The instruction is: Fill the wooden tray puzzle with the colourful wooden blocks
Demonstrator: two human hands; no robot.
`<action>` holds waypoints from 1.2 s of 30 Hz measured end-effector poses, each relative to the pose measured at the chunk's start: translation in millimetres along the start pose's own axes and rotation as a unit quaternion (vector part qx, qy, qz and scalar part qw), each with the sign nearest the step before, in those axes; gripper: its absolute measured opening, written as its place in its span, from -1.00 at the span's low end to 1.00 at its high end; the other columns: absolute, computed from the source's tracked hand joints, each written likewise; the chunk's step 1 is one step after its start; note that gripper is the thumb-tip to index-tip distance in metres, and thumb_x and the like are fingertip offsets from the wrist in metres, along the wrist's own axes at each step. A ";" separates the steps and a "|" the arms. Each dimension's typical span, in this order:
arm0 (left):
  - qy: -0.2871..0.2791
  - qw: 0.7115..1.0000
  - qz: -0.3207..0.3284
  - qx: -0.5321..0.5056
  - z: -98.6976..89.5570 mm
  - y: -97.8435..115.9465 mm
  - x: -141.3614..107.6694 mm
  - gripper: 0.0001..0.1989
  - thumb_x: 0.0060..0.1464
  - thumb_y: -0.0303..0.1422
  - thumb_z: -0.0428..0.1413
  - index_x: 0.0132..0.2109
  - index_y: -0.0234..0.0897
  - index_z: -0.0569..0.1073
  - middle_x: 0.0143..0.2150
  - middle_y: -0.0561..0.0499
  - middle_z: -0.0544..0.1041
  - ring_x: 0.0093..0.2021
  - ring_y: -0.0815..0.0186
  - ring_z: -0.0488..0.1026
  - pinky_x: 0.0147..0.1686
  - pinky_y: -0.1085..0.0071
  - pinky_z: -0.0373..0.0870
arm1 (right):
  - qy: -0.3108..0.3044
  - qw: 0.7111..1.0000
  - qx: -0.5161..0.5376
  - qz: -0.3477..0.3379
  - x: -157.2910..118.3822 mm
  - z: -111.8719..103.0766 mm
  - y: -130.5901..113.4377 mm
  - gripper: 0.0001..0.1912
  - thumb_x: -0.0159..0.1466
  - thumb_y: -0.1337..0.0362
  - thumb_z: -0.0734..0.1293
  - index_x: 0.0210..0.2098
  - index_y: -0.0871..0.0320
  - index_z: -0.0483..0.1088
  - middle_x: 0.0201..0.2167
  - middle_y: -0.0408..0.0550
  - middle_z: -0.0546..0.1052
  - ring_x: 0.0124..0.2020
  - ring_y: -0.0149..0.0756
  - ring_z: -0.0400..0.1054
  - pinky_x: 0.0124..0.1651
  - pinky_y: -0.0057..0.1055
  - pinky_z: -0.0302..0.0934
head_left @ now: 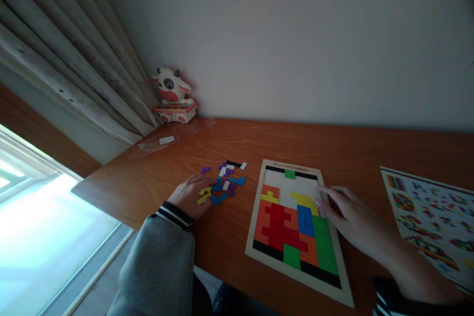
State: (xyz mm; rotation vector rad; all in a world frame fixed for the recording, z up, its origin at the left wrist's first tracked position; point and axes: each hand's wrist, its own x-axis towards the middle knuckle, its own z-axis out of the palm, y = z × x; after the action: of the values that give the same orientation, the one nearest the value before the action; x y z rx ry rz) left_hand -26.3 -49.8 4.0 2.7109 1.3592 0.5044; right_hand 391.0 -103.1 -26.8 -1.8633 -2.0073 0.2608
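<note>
Hands first: my left hand (190, 196) lies palm down on the worktop (333, 145), fingers loosely spread over a scatter of loose puzzle pieces (224, 182), its fingertips touching a yellow piece (203, 195) at the near edge of the heap; it grips nothing. My right hand (355, 222) reaches in from the right with fingers extended and apart, the fingertips resting on the right side of the puzzle board (259, 207), just beside a yellow piece already seated there (305, 201); this hand, too, holds nothing.

Largest in view is the brown wooden worktop, running along a pale wall (296, 34), with a curtain (66, 59) hanging at the left above a bright window (44, 222). Next in size comes the pale-framed puzzle board, lying flat between my two hands and mostly filled: red, orange, green, blue and black shapes pack its near half, while bare white space shows towards the far end, where a small green piece (290, 174) sits on the black strip. A printed pattern sheet (433, 217) lies at the right edge, well apart from the board. A toy cow (172, 95) stands against the wall by the curtain. Smallest are the loose pieces, purple, blue, white and black, heaped just left of the board.
</note>
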 end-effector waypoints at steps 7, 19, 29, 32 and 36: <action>-0.007 1.000 0.017 -0.022 2.9 2.4 -5.8 -0.37 -0.20 -0.52 0.04 0.12 -0.20 0.41 0.14 -0.07 0.47 0.11 0.12 0.42 0.14 0.12 0.37 | 0.004 1.000 -0.008 -0.001 -0.2 0.7 2.1 -0.45 0.34 -0.07 0.06 0.04 0.15 0.40 0.01 0.18 0.47 0.00 -0.01 0.42 0.06 -0.07 0.32; 0.027 0.998 -0.059 0.020 10.7 -12.2 -2.4 -0.70 0.26 -0.26 -0.03 -0.03 -0.20 0.53 -0.02 -0.05 0.59 -0.02 0.19 0.51 0.06 0.18 0.42 | 0.000 1.000 -0.010 0.002 0.9 2.0 3.5 -0.41 0.31 -0.10 0.06 0.04 0.19 0.38 0.02 0.20 0.47 0.04 0.04 0.40 0.08 -0.04 0.30; 0.064 0.988 -0.133 0.040 11.5 -23.5 -5.6 -0.68 0.23 -0.22 -0.02 -0.22 -0.17 0.62 -0.12 -0.05 0.62 -0.11 0.18 0.56 -0.06 0.26 0.48 | 0.010 1.000 -0.012 0.009 0.9 1.2 2.3 -0.38 0.30 -0.13 0.09 0.11 0.19 0.31 0.00 0.22 0.49 0.00 0.10 0.42 0.03 0.02 0.33; 0.081 0.984 -0.155 0.047 11.3 -22.1 -5.0 -0.74 0.18 -0.26 0.00 -0.20 -0.16 0.59 -0.15 -0.02 0.63 -0.15 0.18 0.57 -0.13 0.30 0.50 | 0.012 1.000 -0.007 0.005 0.9 0.8 1.5 -0.38 0.30 -0.14 0.09 0.11 0.18 0.31 0.01 0.22 0.49 0.02 0.11 0.41 0.04 0.03 0.33; 0.094 0.982 -0.163 0.019 12.8 -21.9 -5.3 -0.75 0.13 -0.26 0.05 -0.12 -0.15 0.56 -0.15 -0.01 0.62 -0.18 0.22 0.57 -0.19 0.36 0.51 | 0.019 1.000 -0.007 0.007 0.9 0.0 0.4 -0.40 0.29 -0.14 0.10 0.08 0.16 0.33 0.01 0.21 0.50 0.00 0.12 0.42 0.02 0.04 0.34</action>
State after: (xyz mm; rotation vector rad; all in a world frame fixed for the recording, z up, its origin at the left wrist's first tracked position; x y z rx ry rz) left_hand -42.0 -39.6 -13.9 2.4435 1.8329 0.7214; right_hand 391.3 -102.1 -26.8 -1.8775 -1.9773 0.2139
